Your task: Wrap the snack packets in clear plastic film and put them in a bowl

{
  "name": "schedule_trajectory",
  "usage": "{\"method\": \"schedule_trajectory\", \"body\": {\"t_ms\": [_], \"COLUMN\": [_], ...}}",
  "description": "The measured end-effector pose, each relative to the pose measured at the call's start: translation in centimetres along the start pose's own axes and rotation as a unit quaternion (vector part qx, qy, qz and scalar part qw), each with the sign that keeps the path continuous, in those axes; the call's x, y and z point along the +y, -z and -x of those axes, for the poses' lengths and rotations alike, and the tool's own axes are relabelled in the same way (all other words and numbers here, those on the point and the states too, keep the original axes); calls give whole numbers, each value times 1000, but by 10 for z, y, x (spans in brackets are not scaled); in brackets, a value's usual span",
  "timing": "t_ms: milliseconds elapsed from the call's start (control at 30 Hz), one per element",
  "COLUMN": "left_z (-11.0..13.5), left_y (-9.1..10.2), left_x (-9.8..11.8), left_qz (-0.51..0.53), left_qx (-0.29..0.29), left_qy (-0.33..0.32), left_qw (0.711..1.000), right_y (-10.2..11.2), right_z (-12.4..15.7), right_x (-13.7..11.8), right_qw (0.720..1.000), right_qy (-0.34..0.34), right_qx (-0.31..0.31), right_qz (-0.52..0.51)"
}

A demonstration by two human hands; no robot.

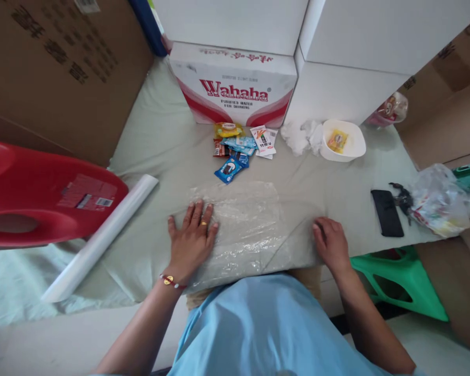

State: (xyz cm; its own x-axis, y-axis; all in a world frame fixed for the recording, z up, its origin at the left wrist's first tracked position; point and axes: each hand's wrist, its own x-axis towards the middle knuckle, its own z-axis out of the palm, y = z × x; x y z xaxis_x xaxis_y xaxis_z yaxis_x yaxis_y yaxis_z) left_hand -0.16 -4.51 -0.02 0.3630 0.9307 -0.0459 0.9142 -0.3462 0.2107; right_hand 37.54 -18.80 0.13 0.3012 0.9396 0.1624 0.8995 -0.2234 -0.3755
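A clear plastic sheet or bag (246, 224), wrinkled and shiny, lies flat on the cloth-covered table (297, 183) in front of me. My left hand (191, 235) rests palm down on its left part, fingers spread. To the right of the plastic, my right hand (331, 240) is on the cloth near the table's front edge. Its fingers are curled in, and whether anything is between them is hidden. Beyond the plastic sits a small heap of wrapped snacks, with a blue packet (229, 168), a yellow packet (227, 129) and a white packet (263, 140) among them.
A white roll (102, 237) lies at left beside a red plastic container (50, 193). Behind the snacks stands a Wahaha water carton (235, 86). At right are a white bowl (356, 146) holding a yellow packet, a black phone (387, 213), a plastic bag (441, 201) and a green stool (411, 282).
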Motion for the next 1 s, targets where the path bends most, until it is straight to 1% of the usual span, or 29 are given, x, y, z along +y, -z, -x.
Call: {"method": "schedule_trajectory", "body": {"t_ms": [67,167,233,333,433,500,600,700,767,833,933,1000], "left_z": [0,0,2,5,7,8,8,8,9,9,9,9], "left_y": [0,-1,-1,0,1,1,1,0,-1,-1,-1,0], "left_x": [0,0,0,4,7,8,8,7,6,6,6,6], "left_qz": [-1,-5,-10,-19,-25,-28,-29,-25,-21,-20,-19,-16], "left_qx": [4,4,1,-6,-11,-10,-10,-8,-3,2,4,2], "left_qy": [0,-1,5,15,13,12,14,14,11,12,15,15], "left_qw": [1000,1000,1000,1000,1000,999,999,1000,1000,1000,1000,1000], "right_y": [-7,-25,-35,-39,-32,-29,-34,-47,-57,-63,-63,-59], "right_z": [-11,-33,-49,-70,-95,-115,-149,-178,-190,-197,-199,-197], "right_x": [-18,-52,-64,-62,-51,-52,-68,-91,-100,-103,-97,-92], "right_qw": [1000,999,997,996,993,990,983,968,949,918,848,805], "right_qy": [5,18,22,6,-28,-49,-79,-101,-115,-139,-190,-213], "right_qx": [-18,-47,-70,-91,-100,-104,-114,-170,-209,-214,-195,-203], "right_qz": [-21,-6,2,-20,-52,-80,-122,-154,-206,-305,-456,-515]}}
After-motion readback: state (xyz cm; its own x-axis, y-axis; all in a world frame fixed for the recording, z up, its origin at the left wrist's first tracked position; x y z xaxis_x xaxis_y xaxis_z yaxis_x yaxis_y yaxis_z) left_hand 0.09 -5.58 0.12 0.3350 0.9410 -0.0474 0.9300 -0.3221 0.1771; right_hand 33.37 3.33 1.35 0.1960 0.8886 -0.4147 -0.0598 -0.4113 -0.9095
